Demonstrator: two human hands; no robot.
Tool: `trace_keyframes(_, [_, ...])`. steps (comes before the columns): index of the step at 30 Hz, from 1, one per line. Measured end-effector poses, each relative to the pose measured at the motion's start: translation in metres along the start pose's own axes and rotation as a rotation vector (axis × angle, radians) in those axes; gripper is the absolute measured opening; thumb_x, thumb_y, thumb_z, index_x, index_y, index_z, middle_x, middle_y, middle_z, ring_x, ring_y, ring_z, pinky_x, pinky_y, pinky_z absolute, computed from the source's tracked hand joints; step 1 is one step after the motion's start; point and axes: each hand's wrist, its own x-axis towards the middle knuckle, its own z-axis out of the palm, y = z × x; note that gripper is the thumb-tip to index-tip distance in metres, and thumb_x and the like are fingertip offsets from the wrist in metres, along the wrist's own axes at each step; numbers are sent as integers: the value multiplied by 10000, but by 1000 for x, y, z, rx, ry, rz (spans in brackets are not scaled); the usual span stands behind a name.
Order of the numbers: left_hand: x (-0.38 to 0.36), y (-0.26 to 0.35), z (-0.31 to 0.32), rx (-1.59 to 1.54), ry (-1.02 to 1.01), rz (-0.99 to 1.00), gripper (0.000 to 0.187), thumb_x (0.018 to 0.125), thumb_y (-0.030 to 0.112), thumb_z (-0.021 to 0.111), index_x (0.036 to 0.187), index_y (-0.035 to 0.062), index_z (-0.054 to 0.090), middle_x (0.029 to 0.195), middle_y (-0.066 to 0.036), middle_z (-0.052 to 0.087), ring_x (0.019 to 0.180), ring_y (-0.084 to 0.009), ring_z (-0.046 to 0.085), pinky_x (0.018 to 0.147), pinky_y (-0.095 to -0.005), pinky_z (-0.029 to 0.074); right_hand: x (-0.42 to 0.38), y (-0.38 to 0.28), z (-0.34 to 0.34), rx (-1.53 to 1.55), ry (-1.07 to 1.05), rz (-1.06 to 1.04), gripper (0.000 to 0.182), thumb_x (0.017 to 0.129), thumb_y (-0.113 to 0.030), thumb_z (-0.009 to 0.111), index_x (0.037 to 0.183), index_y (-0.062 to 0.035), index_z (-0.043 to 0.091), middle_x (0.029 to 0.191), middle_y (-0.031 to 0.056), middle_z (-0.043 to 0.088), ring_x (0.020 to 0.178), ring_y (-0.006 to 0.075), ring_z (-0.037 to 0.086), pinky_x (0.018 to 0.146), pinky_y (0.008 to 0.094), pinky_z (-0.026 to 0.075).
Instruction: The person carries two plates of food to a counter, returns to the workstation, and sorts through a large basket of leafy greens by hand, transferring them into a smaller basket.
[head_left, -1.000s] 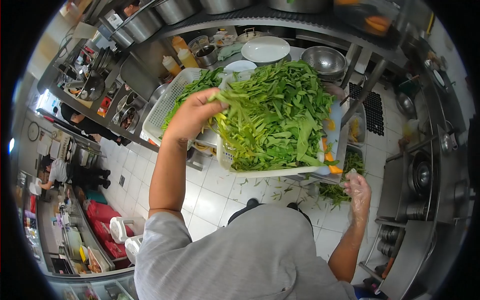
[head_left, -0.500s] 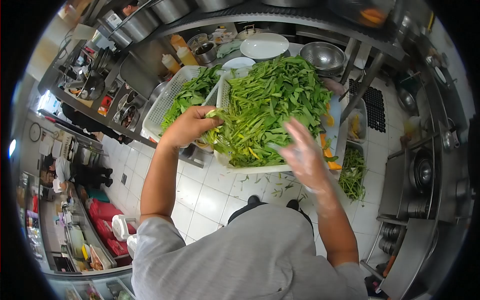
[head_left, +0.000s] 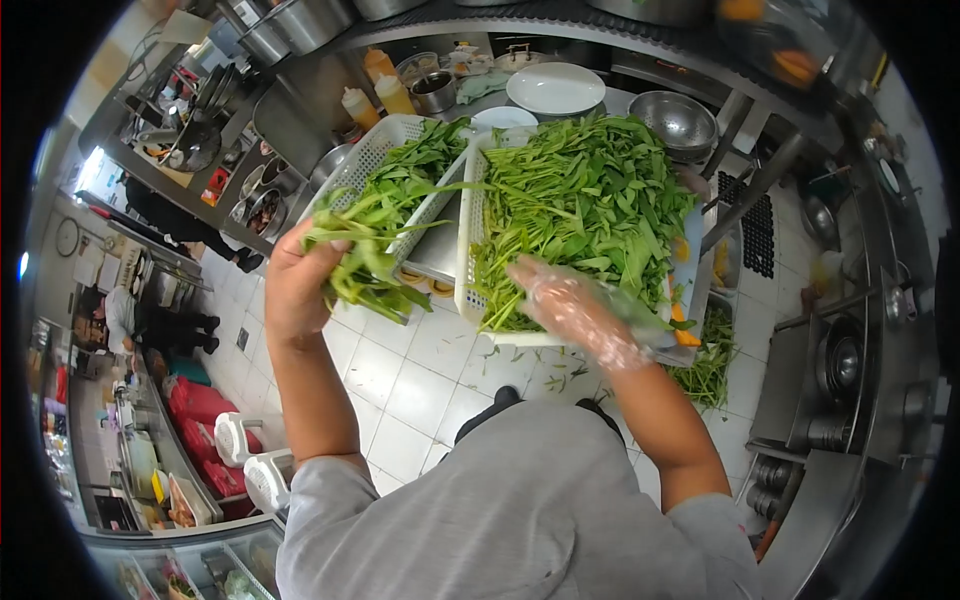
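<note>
My left hand [head_left: 298, 280], bare, is closed around a bunch of long-stemmed leafy greens [head_left: 372, 262], raised left of the right-hand basket. Stems and leaves stick out past the thumb. A clear plastic glove covers my right hand [head_left: 580, 305], which lies low over the near part of a large heap of the same greens [head_left: 600, 190]. Its thumb side stretches left, apart from the blurred fingers, and I see nothing held in it. The heap fills a white perforated basket [head_left: 466, 240]. Another white basket [head_left: 388, 130] on the left holds a smaller pile.
Behind the baskets stand a white plate [head_left: 555, 88], a metal colander [head_left: 675, 122] and squeeze bottles [head_left: 393, 95]. An overhead shelf [head_left: 440, 32] carries pots. More greens [head_left: 710, 365] sit low on the right. Two people stand at the far left. Leaf scraps dot the tiled floor [head_left: 420, 385].
My left hand has moved left with the bunch, away from the right-hand basket's edge. My right hand has come down and left over the heap. The view has shifted slightly.
</note>
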Motion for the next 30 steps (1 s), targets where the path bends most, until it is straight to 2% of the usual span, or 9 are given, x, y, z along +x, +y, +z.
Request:
trace_keyframes(4, [11,-20,50,366,-271,35,167,824,87,601,967,5,631,832,-29,638,715,-97,596,641,-232,487,-43,-41,-79,241,-75,156,395,858,-192,600,1220,-44,545,1259,134,546,1148,237,533,954,348,437])
trace_keyframes(6, [16,-34,98,284,-450,-113,138,824,68,632,956,30,640,783,-9,626,671,-70,572,561,-217,450,-82,-41,-102,663,-137,470,412,851,-184,629,1216,-17,537,1223,130,564,1107,195,553,943,331,443])
trace_keyframes(9, [34,-75,174,497,-651,240,200,792,152,674,931,21,615,743,-117,603,622,-198,592,560,-331,450,-148,-49,-116,1079,8,622,358,879,-174,606,1206,-35,561,1179,91,594,1080,169,539,931,311,422])
trace_keyframes(12, [43,-96,270,508,-825,281,260,776,141,677,985,-1,612,850,-143,641,767,-223,635,670,-312,477,-186,-62,-117,1212,105,619,364,884,-176,609,1203,-10,556,1176,76,592,1046,167,545,920,311,426])
trace_keyframes(16, [34,-145,344,569,-798,564,336,760,207,705,984,-15,589,877,-153,627,859,-290,619,762,-359,484,-202,-69,-97,1073,190,768,316,882,-131,598,1169,0,576,1126,73,608,1010,135,549,902,276,427])
trace_keyframes(20, [28,-139,316,720,-674,928,344,755,242,711,1000,25,608,885,-129,619,848,-299,613,756,-376,491,-202,-74,-92,885,234,830,287,862,-86,594,1132,12,590,1068,87,633,946,129,574,860,247,443])
trace_keyframes(22, [22,-127,276,629,-715,667,292,751,206,717,963,31,619,852,-123,610,811,-304,610,694,-374,497,-198,-69,-96,845,195,783,282,847,-95,615,1104,20,599,1045,97,641,928,142,585,847,260,453])
trace_keyframes(27, [24,-170,144,1054,-125,478,229,749,123,724,863,12,559,846,-128,560,745,-317,560,634,-396,461,-197,-48,-103,900,286,714,249,842,-82,619,1064,30,612,1028,119,650,921,171,605,817,290,475])
trace_keyframes(30, [13,-178,105,1320,-56,321,226,773,157,702,857,11,551,891,-142,555,774,-328,555,649,-413,455,-170,-43,-111,900,250,675,243,839,-77,623,1062,21,614,1012,115,654,895,171,611,810,285,476])
